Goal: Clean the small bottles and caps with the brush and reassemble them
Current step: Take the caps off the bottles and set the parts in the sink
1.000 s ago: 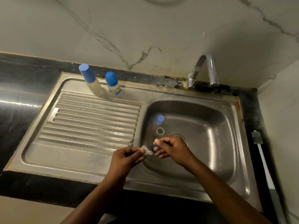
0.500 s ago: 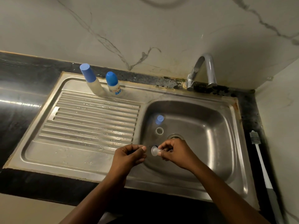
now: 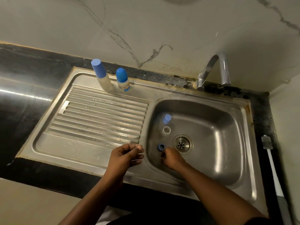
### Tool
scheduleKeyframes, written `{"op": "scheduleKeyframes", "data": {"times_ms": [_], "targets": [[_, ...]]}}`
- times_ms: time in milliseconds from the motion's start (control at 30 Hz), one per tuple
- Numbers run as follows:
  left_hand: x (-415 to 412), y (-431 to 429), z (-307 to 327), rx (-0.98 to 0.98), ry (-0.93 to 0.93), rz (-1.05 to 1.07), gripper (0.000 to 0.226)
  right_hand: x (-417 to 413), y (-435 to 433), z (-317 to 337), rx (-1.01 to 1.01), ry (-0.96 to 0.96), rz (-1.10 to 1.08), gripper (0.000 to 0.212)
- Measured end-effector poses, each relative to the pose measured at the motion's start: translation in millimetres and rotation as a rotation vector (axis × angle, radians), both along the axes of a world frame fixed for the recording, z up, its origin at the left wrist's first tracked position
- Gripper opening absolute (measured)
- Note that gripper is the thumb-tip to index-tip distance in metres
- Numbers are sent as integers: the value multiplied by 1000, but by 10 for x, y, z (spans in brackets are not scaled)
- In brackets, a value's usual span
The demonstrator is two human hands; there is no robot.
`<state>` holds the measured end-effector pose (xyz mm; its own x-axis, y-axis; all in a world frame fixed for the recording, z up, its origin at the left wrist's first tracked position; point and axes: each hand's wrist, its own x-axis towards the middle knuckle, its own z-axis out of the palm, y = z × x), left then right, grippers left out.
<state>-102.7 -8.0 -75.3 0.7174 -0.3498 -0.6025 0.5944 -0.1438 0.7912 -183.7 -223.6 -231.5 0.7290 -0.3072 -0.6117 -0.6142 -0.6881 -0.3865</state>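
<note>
Steel sink (image 3: 53,148) in black counter (image 3: 24,114); marbled wall (image 3: 146,30). Tall bottle (image 3: 104,81) and short bottle (image 3: 124,85) stand capped behind the drainboard. Left hand (image 3: 126,155) hovers curled, and I see nothing in it. In the basin lie a pale cap (image 3: 166,119), a clear ring (image 3: 166,129) and a blue cap (image 3: 161,146). Right hand (image 3: 172,159) is knuckles-up with its fingertips hidden, so I cannot tell its grip. Brush (image 3: 272,169) lies far right.
</note>
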Motion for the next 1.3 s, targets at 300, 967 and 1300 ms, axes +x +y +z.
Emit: {"op": "scheduleKeyframes", "data": {"times_ms": [300,967,1300], "targets": [[49,86,14,23,-2,-13,19,42,-6,214,16,23,-47,40],[794,166,415,-102,-79,-22,20,1459,-44,2126,16,-578,-141,20],[1222,509,560,-144,-96,45,23,2633,298,2296,-135,-634,-9,75]]}}
